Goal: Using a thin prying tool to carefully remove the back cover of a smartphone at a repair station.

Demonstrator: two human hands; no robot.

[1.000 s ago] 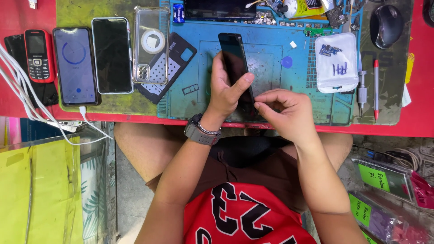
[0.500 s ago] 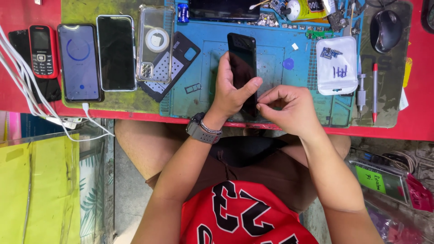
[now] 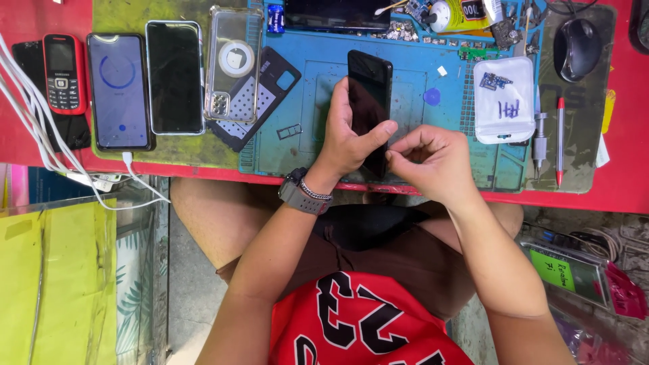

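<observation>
My left hand [image 3: 348,138] grips a black smartphone [image 3: 370,84] over the blue work mat [image 3: 304,155], thumb pressed on its right edge. My right hand [image 3: 433,162] is beside the phone's lower right edge, its fingers pinched together at the side of the phone; whether they hold a small part is hidden. A grey watch and a bead bracelet sit on my left wrist.
On the left lie a red keypad phone [image 3: 63,73], a charging smartphone [image 3: 118,91], a dark smartphone [image 3: 174,76], a clear case [image 3: 233,64] and a black perforated back cover [image 3: 267,94]. A small tray piece [image 3: 289,130], white pouch [image 3: 503,98], red pen [image 3: 560,138] and mouse [image 3: 577,49] lie on the bench.
My right hand's fingers have drawn closer to the phone's lower right edge and pinched together. My left hand keeps its grip on the phone.
</observation>
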